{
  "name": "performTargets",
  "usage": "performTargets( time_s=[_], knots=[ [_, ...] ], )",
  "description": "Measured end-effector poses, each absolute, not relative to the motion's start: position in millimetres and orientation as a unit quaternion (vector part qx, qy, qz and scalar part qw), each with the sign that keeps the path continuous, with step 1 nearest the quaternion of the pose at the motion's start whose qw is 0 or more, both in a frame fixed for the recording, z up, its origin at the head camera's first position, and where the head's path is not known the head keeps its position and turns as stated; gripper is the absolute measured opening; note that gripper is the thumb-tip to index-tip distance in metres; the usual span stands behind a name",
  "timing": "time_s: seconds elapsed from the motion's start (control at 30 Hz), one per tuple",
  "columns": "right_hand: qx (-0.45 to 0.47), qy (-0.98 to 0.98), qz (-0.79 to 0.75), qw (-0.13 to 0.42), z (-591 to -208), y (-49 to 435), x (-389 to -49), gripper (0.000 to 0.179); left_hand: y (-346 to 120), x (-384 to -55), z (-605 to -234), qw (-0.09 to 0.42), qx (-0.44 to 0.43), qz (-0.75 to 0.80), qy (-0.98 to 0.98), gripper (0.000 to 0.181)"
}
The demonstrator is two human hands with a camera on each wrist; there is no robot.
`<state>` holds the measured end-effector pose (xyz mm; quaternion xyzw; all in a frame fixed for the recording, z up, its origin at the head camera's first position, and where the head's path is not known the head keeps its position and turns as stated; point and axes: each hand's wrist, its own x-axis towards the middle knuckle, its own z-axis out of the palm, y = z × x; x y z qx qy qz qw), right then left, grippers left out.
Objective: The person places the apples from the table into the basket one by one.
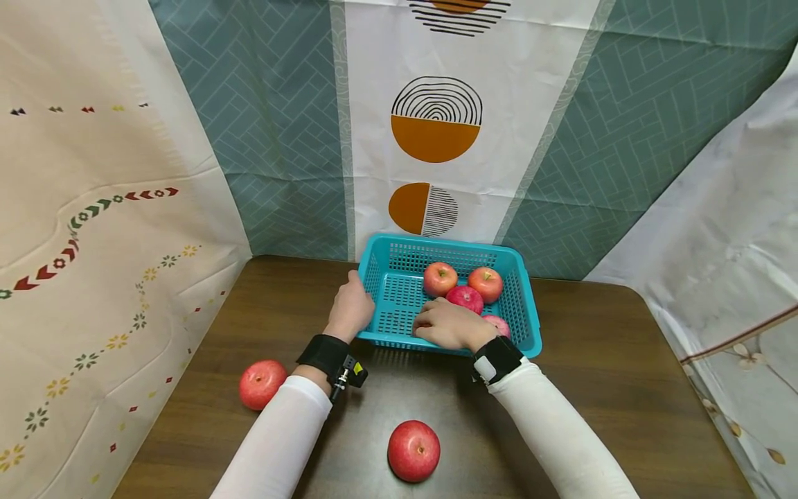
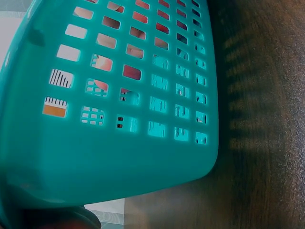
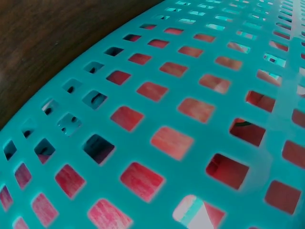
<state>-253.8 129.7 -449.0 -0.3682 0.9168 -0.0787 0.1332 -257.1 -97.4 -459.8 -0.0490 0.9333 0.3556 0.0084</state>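
Observation:
A blue-green plastic basket (image 1: pixel 399 284) with slotted walls stands at the table's back edge. My left hand (image 1: pixel 352 305) grips its left rim; part of the lattice wall fills the left wrist view. Over the front rim, my right hand (image 1: pixel 445 324) reaches into the basket, fingers curled downward. Through the slots in the right wrist view, a dark red apple (image 3: pixel 259 131) shows below that hand; the palm hides it from the head view. Several apples lie on the basket's right side, among them a pale red apple (image 1: pixel 440 279) and a deep red apple (image 1: pixel 465 298).
One red apple (image 1: pixel 414 451) sits on the brown table (image 1: pixel 592 388) near the front, between my forearms. Another red apple (image 1: pixel 262 384) lies at the left beside my left forearm. Patterned cloth (image 1: pixel 280 138) hangs right behind the basket and along both sides.

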Motion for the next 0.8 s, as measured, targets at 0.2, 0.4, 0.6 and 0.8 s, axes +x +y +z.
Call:
performTargets(
  time_s=[0.2,0.4,0.6,0.8],
  knots=[
    [-0.362,0.919,-0.084,0.131,-449.5,130.1,-252.9,0.031,-97.5,-255.2,-458.2,0.009,-0.05,0.352,0.934,0.043],
    [-0.362,0.919,-0.096,0.123,-448.4,130.2,-252.1,0.03,-97.5,-255.9,-458.1,0.01,-0.052,0.349,0.936,0.045],
    [-0.36,0.921,-0.091,0.122,-449.2,131.6,-252.2,0.032,-97.1,-256.3,-459.0,0.012,-0.052,0.348,0.936,0.045],
    [-0.354,0.927,-0.08,0.097,-447.4,131.3,-250.9,0.034,-97.2,-256.7,-458.1,0.017,-0.053,0.353,0.934,0.046]
  ],
)
